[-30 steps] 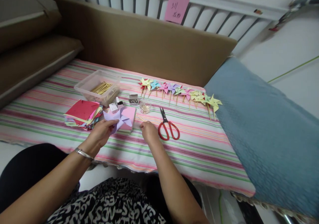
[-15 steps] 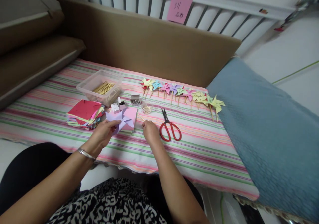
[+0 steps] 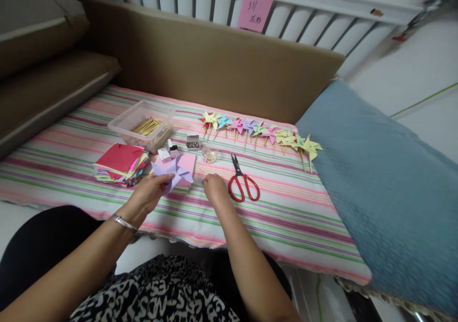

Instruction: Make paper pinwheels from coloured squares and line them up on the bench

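Striped cloth [image 3: 286, 236]: spread out below me, with red-handled scissors [image 3: 240, 181] lying on it, blades pointing away from the person.
Left hand [image 3: 149, 191]: left of the scissors, thumb and fingers pinching a lavender pinwheel [image 3: 174, 173] by its near-left part.
Right hand [image 3: 214, 187]: just left of the scissors, fingers pinched round a thin pale stick [image 3: 203, 171]; its tip points towards the pinwheel, a gap between them.
Pink paper [image 3: 188, 162]: left of the scissors, partly hidden by the pinwheel.
Clear tub [image 3: 209, 155]: just left of the scissors' blades, small pale pieces inside.
Open pin box [image 3: 193, 143]: farther left of those blades, past the tub.
Coloured paper stack [image 3: 119, 162]: well left of the scissors, red sheet uppermost.
Plastic bin [image 3: 116, 125]: beyond and well left of the scissors, holding wooden sticks [image 3: 147, 126].
Pinwheel row [image 3: 255, 130]: beyond the scissors, stretching to both sides of them.
Brown panel [image 3: 214, 69]: upright behind that row, farthest from the scissors.
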The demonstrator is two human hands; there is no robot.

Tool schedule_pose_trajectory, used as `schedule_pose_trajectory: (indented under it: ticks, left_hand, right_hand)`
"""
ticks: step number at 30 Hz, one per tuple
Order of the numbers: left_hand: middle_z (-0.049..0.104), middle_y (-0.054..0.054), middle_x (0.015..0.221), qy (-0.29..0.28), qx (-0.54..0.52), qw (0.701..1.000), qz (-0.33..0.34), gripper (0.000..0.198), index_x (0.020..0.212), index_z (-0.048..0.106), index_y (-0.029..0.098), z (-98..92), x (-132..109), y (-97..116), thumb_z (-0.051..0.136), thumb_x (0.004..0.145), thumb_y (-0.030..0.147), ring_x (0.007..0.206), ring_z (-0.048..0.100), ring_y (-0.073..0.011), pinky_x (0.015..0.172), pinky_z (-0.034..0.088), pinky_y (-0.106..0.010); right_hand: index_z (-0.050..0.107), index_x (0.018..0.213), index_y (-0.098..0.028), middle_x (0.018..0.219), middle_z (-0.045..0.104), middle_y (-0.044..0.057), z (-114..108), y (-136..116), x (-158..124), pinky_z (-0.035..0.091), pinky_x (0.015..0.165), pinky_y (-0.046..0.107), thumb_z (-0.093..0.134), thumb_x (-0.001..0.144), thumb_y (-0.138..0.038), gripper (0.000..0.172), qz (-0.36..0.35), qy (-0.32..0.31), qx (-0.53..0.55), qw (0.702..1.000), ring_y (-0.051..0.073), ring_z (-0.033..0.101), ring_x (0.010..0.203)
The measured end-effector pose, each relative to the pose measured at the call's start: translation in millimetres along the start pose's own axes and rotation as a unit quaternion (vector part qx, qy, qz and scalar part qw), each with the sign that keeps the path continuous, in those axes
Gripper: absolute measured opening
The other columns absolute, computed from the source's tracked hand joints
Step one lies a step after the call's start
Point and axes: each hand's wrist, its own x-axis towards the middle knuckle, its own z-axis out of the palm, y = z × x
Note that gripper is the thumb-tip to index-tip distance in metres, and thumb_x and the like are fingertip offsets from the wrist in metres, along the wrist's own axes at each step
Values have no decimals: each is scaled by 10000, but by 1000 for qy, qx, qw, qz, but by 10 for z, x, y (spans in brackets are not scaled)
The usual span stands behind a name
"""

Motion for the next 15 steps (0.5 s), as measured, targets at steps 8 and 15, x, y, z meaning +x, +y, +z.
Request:
schedule_pose_trajectory:
  ticks: [8,15]
  left_hand:
    - [691,-20,675,2,1,1000,-3,162,694,672,111,-6,8,-3,767,564,91,589,603,-102,543,465,-192]
    - [689,-20,656,6,-1,1000,-2,123,665,677,114,-6,-7,7,754,573,85,577,597,-100,529,460,-186]
  right_hand:
    - [674,970,-140,1003,661,111,-22,25,-21,415,789,252,499,829,-97,230,1,12,17,1000,190,607,938]
    - [701,835,-152,917,680,108,-46,68,-24,423,775,265,496,807,-76,221,9,-9,26,1000,193,626,869]
